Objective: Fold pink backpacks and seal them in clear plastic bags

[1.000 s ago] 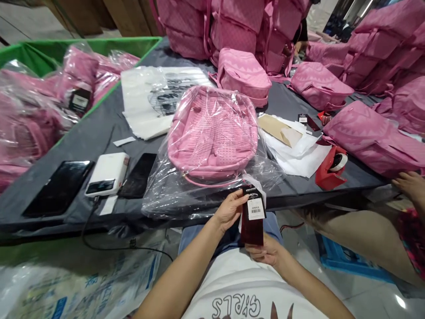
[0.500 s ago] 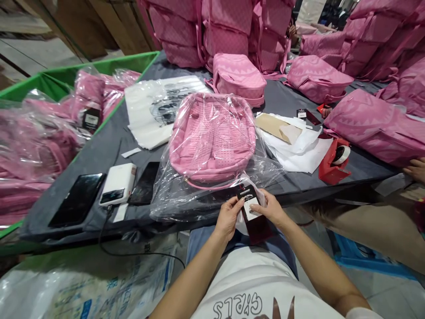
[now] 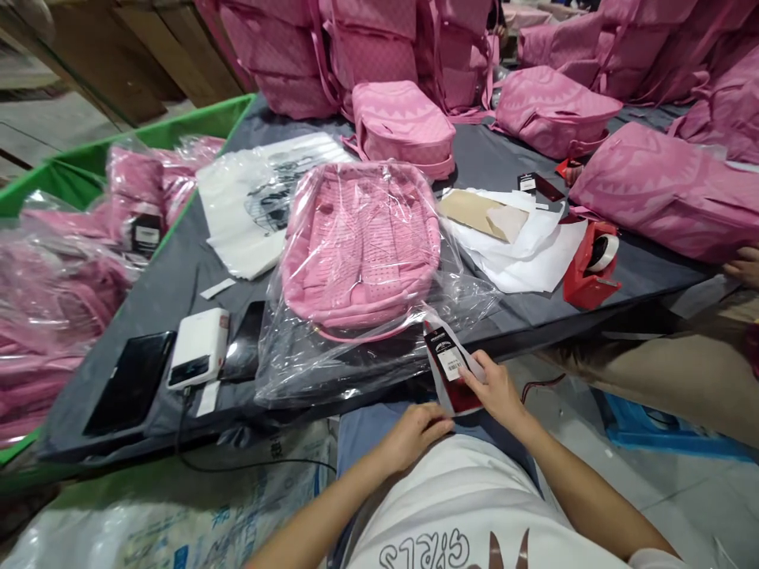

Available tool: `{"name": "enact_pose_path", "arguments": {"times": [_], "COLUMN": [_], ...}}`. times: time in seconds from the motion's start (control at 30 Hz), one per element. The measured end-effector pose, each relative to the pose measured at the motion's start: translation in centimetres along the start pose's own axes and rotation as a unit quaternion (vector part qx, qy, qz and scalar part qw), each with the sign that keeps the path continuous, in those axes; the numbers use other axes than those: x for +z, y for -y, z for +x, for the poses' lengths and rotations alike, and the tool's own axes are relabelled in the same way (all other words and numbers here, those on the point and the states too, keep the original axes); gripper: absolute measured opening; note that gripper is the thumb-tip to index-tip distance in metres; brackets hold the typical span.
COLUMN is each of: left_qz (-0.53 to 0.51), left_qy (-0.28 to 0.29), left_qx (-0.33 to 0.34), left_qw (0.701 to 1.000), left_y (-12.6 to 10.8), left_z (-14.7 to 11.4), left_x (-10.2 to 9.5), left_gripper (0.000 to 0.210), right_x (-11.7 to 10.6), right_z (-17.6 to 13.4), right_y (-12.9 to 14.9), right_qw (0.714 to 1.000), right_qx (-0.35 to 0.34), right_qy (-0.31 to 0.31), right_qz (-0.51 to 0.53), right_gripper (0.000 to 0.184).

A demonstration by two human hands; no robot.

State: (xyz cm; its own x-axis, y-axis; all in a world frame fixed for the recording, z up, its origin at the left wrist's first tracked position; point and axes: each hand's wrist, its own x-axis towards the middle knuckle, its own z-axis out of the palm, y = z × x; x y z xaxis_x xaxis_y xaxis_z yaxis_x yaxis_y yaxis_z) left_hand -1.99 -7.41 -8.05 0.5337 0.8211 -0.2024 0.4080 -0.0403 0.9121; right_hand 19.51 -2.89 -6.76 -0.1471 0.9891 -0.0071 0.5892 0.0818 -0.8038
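Observation:
A black hang tag [image 3: 446, 354] with a white barcode label hangs from the front edge of the pink backpack [image 3: 364, 245], which lies inside a clear plastic bag [image 3: 285, 359]. White tissue and a dark red card [image 3: 462, 397] are behind and below the tag. My right hand [image 3: 495, 391] pinches the hang tag and tissue along the right side. Close to their lower end is my left hand [image 3: 418, 433], its fingers curled together near my shirt. What it holds, if anything, is hidden.
A white power bank [image 3: 198, 348] lies between a black phone [image 3: 130, 379] and another dark device [image 3: 244, 344]. Right of the backpack are white papers [image 3: 510, 253] and a red tape dispenser [image 3: 593, 269]. A green-rimmed bin [image 3: 178, 126] holds bagged pink goods. A co-worker's hand [image 3: 744, 266] shows far right.
My left hand has let go of the tag's upper left side and dropped toward its lower end. My right hand still holds the tag. The view has shifted slightly.

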Motion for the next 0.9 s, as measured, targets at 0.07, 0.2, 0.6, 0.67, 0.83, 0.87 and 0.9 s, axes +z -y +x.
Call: {"name": "enact_pose_path", "arguments": {"times": [0.07, 0.2, 0.6, 0.67, 0.83, 0.87, 0.9], "left_qz": [0.182, 0.455, 0.481, 0.436, 0.242, 0.187, 0.134], "left_qy": [-0.021, -0.079, 0.153, 0.132, -0.041, -0.111, -0.178], "left_qx": [0.099, 0.289, 0.438, 0.443, 0.322, 0.283, 0.246], "left_qw": [0.978, 0.839, 0.744, 0.773, 0.915, 0.934, 0.943], "left_y": [-1.4, -5.6, -6.9, -7.3, -7.8, -7.8, -7.8], "left_z": [0.3, 5.6, 10.1, 8.8, 7.7, 8.2, 9.0], "left_x": [-2.4, -6.0, -7.5, -8.0, -9.6, -10.0, -10.5], "left_gripper": [0.028, 0.030, 0.018, 0.026, 0.052, 0.053, 0.051], "right_x": [0.0, 0.6, -5.9, -7.4, -8.2, -8.4, -8.6], "right_z": [-0.3, -0.9, -1.0, 3.5, 13.8, 14.9, 15.7], "right_y": [-0.3, -1.0, 2.1, 3.2, 5.5, 6.0, 6.5], "right_qw": [0.998, 0.971, 0.929, 0.938, 0.981, 0.983, 0.979], "right_qx": [-0.023, -0.103, -0.322, -0.266, -0.159, -0.142, -0.132], "right_qy": [0.000, -0.050, -0.099, -0.136, -0.101, -0.118, -0.144], "right_qz": [-0.056, -0.211, -0.150, -0.176, -0.047, 0.008, 0.058], "right_gripper": [0.020, 0.018, 0.019, 0.032, 0.029, 0.036, 0.043]}}
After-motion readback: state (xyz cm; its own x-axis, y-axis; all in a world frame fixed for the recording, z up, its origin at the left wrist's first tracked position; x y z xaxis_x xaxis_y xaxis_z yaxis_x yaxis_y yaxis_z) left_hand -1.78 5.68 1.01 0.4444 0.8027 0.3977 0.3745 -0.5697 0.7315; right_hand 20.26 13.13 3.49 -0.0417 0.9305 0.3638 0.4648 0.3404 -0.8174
